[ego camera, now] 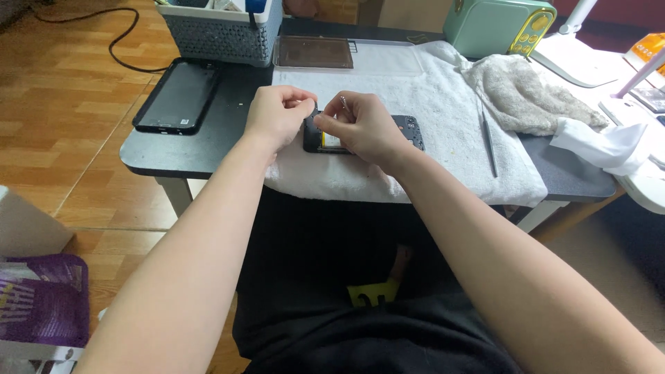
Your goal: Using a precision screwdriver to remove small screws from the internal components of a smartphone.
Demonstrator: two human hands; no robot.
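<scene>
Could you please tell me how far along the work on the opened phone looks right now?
Done: the opened phone lies back off on the white towel, insides exposed, and a separate black panel sits aside. In hand: the left hand and right hand pinch at its left end. Left: the phone is not yet closed; the thin tool lies unused.

Both bare forearms reach forward from the bottom corners of the view and converge toward the middle, wrists nearly level. The left hand [278, 114] is curled into a loose fist, knuckles up, thumb and forefinger pinched together at its inner side. The right hand [364, 125] sits just beside it, back of the hand upward, fingers bent under and the fingertips [341, 104] drawn in tight toward the thumb. The two hands almost meet, fingertips facing one another across a narrow gap.
</scene>
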